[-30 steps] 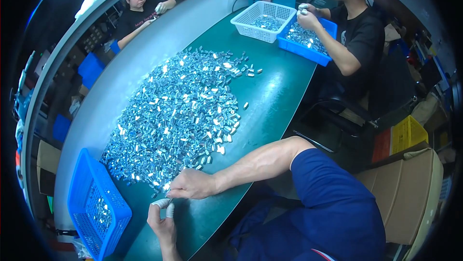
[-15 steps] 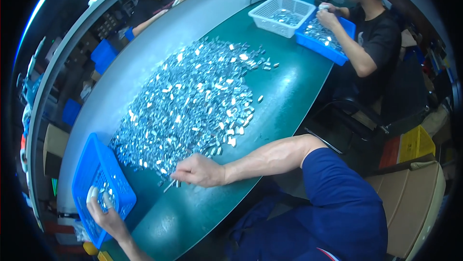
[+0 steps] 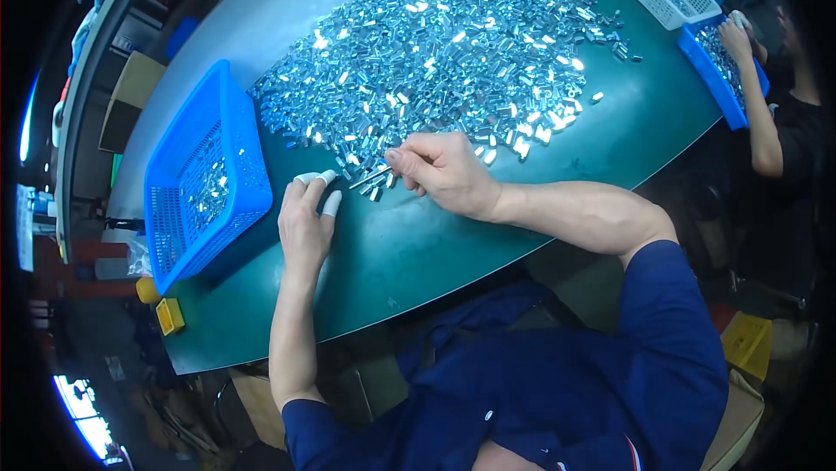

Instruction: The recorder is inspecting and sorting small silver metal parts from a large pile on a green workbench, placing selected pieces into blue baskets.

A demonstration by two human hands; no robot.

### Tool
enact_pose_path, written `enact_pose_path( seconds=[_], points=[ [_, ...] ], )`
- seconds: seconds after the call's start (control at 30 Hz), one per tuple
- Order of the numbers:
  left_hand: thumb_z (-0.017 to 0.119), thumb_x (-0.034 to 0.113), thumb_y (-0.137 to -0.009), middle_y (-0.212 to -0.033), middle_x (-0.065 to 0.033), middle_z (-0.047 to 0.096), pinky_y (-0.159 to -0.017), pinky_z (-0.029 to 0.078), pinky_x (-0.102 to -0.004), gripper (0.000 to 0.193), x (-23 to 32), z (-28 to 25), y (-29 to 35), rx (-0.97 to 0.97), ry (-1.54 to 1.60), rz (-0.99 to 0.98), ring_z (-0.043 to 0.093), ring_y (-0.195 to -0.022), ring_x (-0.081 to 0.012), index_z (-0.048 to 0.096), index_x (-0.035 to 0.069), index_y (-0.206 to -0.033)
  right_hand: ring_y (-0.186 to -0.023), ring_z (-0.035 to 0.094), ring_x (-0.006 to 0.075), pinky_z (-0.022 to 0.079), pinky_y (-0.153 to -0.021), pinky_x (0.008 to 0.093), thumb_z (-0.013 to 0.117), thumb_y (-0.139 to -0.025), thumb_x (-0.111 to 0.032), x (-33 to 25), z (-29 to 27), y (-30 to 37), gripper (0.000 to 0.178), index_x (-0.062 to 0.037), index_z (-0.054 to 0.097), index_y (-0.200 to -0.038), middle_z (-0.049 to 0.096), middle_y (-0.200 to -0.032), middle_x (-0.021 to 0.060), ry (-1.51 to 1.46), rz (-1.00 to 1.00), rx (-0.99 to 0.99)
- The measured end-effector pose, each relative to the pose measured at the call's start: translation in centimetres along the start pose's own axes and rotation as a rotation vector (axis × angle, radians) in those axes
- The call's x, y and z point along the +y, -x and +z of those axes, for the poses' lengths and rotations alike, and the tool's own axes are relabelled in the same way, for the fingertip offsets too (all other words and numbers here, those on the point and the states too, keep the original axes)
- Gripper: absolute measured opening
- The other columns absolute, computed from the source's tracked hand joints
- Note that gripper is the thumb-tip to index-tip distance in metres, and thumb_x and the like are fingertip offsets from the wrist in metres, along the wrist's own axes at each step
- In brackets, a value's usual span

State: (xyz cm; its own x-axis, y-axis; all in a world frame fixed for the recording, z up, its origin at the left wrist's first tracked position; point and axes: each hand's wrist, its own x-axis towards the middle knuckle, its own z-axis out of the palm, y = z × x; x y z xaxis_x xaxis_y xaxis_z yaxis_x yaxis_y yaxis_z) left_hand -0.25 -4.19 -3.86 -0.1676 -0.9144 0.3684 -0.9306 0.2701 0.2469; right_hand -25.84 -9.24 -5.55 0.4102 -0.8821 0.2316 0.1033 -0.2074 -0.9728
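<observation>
The right hand [image 3: 448,173] is clamped on a slim grey metal rod [image 3: 371,178], its tip pointing toward the left hand [image 3: 305,223]. That hand's white-covered fingertips [image 3: 332,202] stand apart from the thumb, near the rod. The step in hand seems to be working single pieces at the rod; the next move calls for fine alignment of both hands. Beyond lies a heap of small shiny silver metal pieces [image 3: 427,62]; leftward, a blue perforated plastic basket [image 3: 252,182] holds more.

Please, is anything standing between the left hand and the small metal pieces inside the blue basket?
Yes, the blue basket's side wall stands between the left hand and those metal pieces; nothing visible blocks the open top.
</observation>
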Motion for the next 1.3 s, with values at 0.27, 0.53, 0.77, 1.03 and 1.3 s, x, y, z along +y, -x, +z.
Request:
enact_pose_path(
  seconds=[0.27, 0.53, 0.77, 1.03, 1.3],
  points=[
    [0.082, 0.008, -0.082, -0.105, -0.0126, 0.067, -0.084, 0.053, -0.0413, 0.028, -0.5, 0.7, -0.7, -0.036, 0.051, -0.071, 0.066, -0.100, -0.0339, 0.070, 0.005, -0.107, -0.056, 0.059, 0.0089, 0.045, -0.050, 0.0269, 0.064, -0.105, -0.033, 0.1, 0.0, 0.1, 0.041, -0.0009, 0.069, -0.080, 0.064, -0.064, 0.0041, -0.025, 0.016, 0.008],
    [0.084, 0.007, -0.079, -0.106, -0.0128, 0.068, -0.087, 0.052, -0.0432, 0.030, -1.4, 1.8, -0.8, 0.091, 0.064, -0.123, 0.065, -0.101, -0.0334, 0.068, 0.003, -0.105, -0.059, 0.059, 0.0084, 0.047, -0.053, 0.0251, 0.063, -0.106, -0.031, 0.6, -0.1, -0.3, 0.038, 0.0000, 0.071, -0.086, 0.064, -0.068, 0.0040, 0.005, 0.046, -0.038],
    [0.079, 0.002, -0.084, -0.111, -0.0147, 0.068, -0.092, 0.053, -0.0403, 0.024, -2.0, 2.1, -0.5, 0.047, 0.133, -0.139, 0.066, -0.106, -0.0327, 0.069, 0.001, -0.106, -0.061, 0.060, 0.0079, 0.048, -0.054, 0.0244, 0.066, -0.104, -0.027, 0.7, 0.1, 0.0, 0.030, 0.0000, 0.071, -0.092, 0.066, -0.074, 0.0039, 0.012, 0.056, -0.025],
    [0.076, -0.003, -0.086, -0.107, -0.0132, 0.069, -0.091, 0.053, -0.0360, 0.021, -2.5, 1.9, 0.2, 0.081, 0.163, -0.120, 0.068, -0.101, -0.0277, 0.071, 0.000, -0.106, -0.062, 0.060, 0.0074, 0.049, -0.054, 0.0239, 0.067, -0.104, -0.025, 0.2, 0.3, 0.0, 0.027, -0.0002, 0.072, -0.094, 0.067, -0.076, 0.0038, 0.002, 0.053, -0.016],
    [0.078, -0.004, -0.084, -0.101, -0.0121, 0.071, -0.081, 0.054, -0.0334, 0.022, 1.9, 0.6, -0.2, 0.028, 0.522, -0.063, 0.068, -0.089, -0.0236, 0.073, -0.001, -0.105, -0.058, 0.060, 0.0094, 0.046, -0.053, 0.0284, 0.070, -0.099, -0.021, 0.2, 0.1, -0.5, 0.022, -0.0006, 0.075, -0.091, 0.068, -0.069, 0.0056, -0.017, 0.026, 0.093]
  ],
)
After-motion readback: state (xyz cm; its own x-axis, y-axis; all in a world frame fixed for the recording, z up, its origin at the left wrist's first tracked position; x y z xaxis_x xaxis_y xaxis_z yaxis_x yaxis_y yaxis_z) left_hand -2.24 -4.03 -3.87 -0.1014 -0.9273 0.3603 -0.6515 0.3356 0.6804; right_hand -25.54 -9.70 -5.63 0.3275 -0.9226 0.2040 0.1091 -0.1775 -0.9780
